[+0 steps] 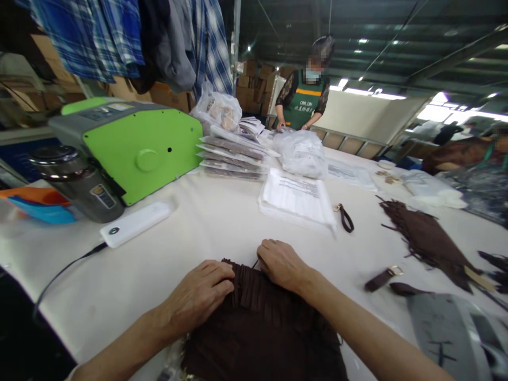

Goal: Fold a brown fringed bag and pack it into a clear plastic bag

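Observation:
A dark brown fringed piece of suede (262,328) lies on the white table (206,222) just in front of me. My left hand (200,293) rests on its upper left edge, fingers curled and pressed onto the fringe. My right hand (282,263) sits on the upper right edge, fingers bent down against the fabric and a thin strand near the thumb. Both hands press the piece rather than lift it.
A green machine (135,145) and a metal flask (81,182) stand at left, beside a white power bank (135,223) with a cable. Bagged goods (234,153), papers (296,198), brown straps (383,278) and another fringed piece (426,241) lie around. A person in a green apron (305,95) stands at the far end.

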A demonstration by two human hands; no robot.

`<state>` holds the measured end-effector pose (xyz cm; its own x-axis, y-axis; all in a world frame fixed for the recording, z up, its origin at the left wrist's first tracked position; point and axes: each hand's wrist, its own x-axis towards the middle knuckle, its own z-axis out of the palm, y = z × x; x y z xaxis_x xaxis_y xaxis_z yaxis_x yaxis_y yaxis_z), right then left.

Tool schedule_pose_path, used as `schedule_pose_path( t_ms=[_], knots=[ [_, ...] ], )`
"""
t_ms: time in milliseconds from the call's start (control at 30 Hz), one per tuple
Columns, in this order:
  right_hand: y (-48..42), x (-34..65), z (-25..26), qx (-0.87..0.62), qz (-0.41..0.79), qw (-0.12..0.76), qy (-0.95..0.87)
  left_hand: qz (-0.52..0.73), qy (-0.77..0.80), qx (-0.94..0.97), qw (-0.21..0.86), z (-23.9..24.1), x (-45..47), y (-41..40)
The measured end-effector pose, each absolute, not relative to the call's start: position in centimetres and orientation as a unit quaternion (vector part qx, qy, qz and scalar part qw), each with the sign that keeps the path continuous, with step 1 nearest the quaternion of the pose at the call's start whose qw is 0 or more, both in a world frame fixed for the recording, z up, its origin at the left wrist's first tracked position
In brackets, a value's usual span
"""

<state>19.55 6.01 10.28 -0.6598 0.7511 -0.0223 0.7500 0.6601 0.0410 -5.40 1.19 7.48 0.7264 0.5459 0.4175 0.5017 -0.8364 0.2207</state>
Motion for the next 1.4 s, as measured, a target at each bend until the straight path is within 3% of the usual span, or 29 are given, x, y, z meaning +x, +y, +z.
schedule_pose_path(
  t_ms=[233,467,700,967,1200,1400],
  knots=[
    [1.0,15.7,13.2,0.49,0.001,-0.053,0.87,0.318,0.373,0.857,0.16,8.3,-5.7,1.6],
    [2.1,17.7,12.8,0.578,-0.061,-0.075,0.811,0.122,0.415,0.885,0.171,8.9,-3.1,3.9],
    [4.9,19.2,11.8,0.475,-0.087,-0.026,0.876,0.068,0.414,0.896,0.149,9.8,-2.2,4.6],
    [5.9,18.9,11.0,0.375,-0.067,0.036,0.924,0.089,0.399,0.901,0.145,10.1,-2.0,2.9],
    [6.6,18.9,12.6,0.415,-0.042,-0.019,0.909,0.11,0.386,0.91,0.107,9.5,-2.1,1.6],
    [5.3,18.3,14.9,0.435,-0.045,-0.051,0.898,0.172,0.418,0.86,0.238,8.8,-3.3,2.4]
  ],
)
